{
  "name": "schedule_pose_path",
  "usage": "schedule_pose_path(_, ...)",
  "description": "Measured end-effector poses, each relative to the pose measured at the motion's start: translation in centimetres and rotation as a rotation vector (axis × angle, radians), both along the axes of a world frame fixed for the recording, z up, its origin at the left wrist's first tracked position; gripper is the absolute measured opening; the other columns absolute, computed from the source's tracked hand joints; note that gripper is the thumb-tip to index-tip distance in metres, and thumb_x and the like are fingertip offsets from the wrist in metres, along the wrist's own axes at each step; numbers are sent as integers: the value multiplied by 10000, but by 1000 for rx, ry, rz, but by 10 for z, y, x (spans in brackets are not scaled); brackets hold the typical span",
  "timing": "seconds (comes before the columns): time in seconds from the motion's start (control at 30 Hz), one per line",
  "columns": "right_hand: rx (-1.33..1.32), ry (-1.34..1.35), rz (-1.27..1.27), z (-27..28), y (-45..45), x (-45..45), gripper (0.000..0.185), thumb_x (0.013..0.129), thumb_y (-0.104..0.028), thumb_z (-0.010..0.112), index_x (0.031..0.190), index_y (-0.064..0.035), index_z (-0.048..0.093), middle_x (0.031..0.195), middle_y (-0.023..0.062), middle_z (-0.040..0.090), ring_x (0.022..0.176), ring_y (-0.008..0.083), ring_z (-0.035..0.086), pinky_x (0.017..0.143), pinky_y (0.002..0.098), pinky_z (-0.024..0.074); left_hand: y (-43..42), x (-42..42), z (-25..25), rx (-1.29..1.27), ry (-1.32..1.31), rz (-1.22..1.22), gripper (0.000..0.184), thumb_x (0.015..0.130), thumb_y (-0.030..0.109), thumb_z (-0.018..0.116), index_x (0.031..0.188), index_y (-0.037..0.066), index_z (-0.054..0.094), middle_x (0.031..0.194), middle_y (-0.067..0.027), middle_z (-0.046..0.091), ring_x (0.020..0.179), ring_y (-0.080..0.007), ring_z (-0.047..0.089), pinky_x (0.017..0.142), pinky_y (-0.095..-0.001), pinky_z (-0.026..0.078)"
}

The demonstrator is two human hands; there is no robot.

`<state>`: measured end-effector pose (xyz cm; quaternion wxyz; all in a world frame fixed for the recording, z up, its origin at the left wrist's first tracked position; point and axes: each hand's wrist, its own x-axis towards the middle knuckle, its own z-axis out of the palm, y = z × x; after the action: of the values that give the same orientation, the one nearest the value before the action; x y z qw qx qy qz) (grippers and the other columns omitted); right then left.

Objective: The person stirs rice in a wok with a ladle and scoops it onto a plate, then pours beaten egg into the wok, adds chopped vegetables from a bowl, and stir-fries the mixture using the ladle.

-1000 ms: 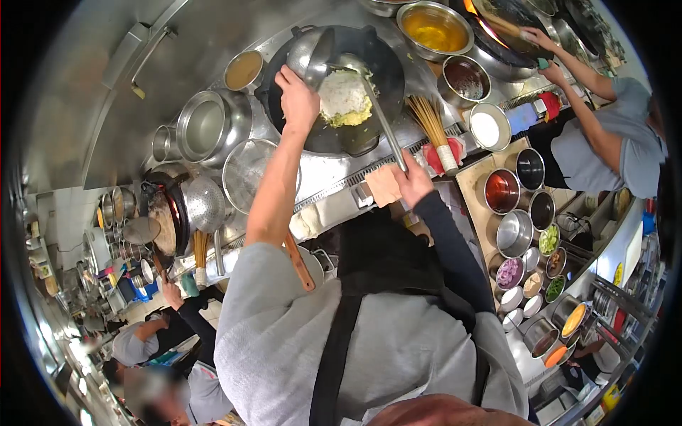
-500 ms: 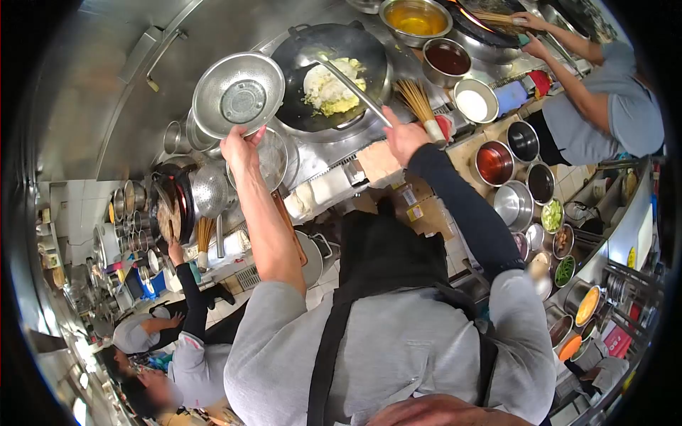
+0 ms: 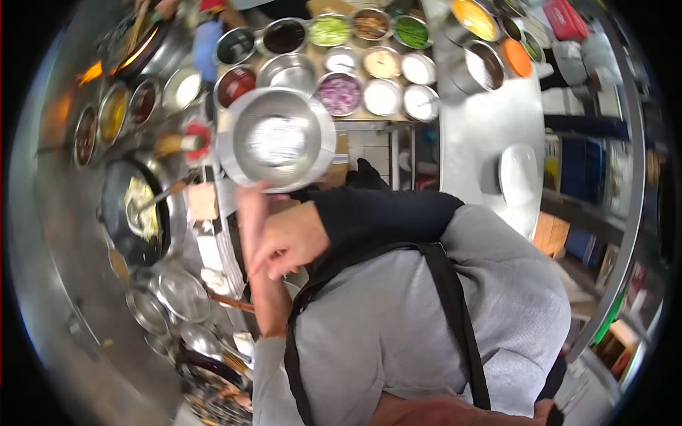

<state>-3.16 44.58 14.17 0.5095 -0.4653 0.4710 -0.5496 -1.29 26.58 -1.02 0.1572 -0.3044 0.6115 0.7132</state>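
My left hand [image 3: 253, 213], blurred, grips the near rim of a wide steel colander [image 3: 324, 145]. Motion smears the colander's base, so its contents are unclear. Crossing over my left forearm is my right hand [image 3: 291, 240], in a dark sleeve, fingers loosely bent and apart with nothing visible in them. To the left, a black wok [image 3: 117, 224] holds pale yellow, egg-like food [image 3: 145, 192]. A ladle [image 3: 168, 193] rests in it, its handle leaning over the rim toward me.
Metal pots with ingredients, such as chopped purple onion [image 3: 339, 94] and greens [image 3: 411, 32], stand beyond the colander. A steel counter [image 3: 476, 135] with a white dish [image 3: 518, 175] is at right. Flame [image 3: 91, 73] rises near another wok. A strainer [image 3: 183, 295] lies lower left.
My view has turned right, from the stove toward the ingredient pots. The colander has moved along in my left hand. My right hand has let go of the ladle, which stays in the wok.
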Motion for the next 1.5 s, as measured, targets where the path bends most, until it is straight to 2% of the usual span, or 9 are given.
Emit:
schedule_pose_path(0.17,83,199,-510,-21,90,37,397,945,-168,651,1316,-29,620,922,123,752,802,234,738,725,355,562,249,0,-109,251,-29,-1090,266,870,141,677,1077,-23,704,902,-117,730,667,-198,705,538,-330,575)
schedule_pose_path(0.43,339,-65,-962,-36,182,56,401,1003,-51,592,1402,-16,577,965,60,698,818,106,646,762,255,539,395,59,-112,286,100,-1397,212,864,211,688,940,14,684,844,-102,699,690,-222,675,543,-356,541)
schedule_pose_path(0.7,530,-116,-856,-92,174,22,250,1032,-109,586,1245,14,635,939,72,699,753,111,647,686,249,531,216,18,-135,359,-20,-716,230,787,246,753,720,52,650,749,-100,648,639,-250,610,502,-391,461)
schedule_pose_path(0.83,572,172,-530,-65,75,-24,318,1050,-209,575,818,0,638,704,38,641,675,114,611,648,271,487,32,52,-250,277,-275,31,310,961,267,686,1217,113,599,992,-104,666,900,-265,720,699,-383,603)
schedule_pose_path(1.0,319,536,-595,-56,-103,-80,242,997,-184,613,837,-4,591,770,110,614,703,203,596,647,355,460,-100,48,-171,-762,76,271,346,823,64,688,1162,69,618,977,-146,643,901,-355,652,804,-431,545)
schedule_pose_path(1.17,-71,1309,-464,-158,-315,-116,361,928,-106,606,1279,-27,570,1080,231,649,1001,430,631,866,485,513,-172,18,-103,-1446,96,186,423,739,96,710,1148,34,620,1201,-147,522,1133,-349,502,955,-464,438)
schedule_pose_path(1.23,560,1225,23,-158,-365,-110,564,915,-112,603,1443,6,441,1164,314,633,1133,465,608,946,516,489,-186,16,-127,-1467,16,85,418,750,105,708,1156,49,625,1191,-146,529,1129,-348,510,946,-469,441)
schedule_pose_path(1.37,188,916,-202,-118,-354,-123,478,956,-155,601,1374,49,490,1157,310,654,1016,453,662,849,495,526,-205,18,-132,-1189,152,259,304,847,114,629,1145,59,651,1158,-174,593,1088,-344,581,918,-435,481)
schedule_pose_path(1.5,468,-14,-145,9,-310,-123,238,1041,-99,519,1255,-3,556,809,31,532,595,96,555,412,259,440,-217,36,-58,-275,141,682,220,932,105,543,1115,35,643,1109,-206,655,974,-324,673,833,-427,533)
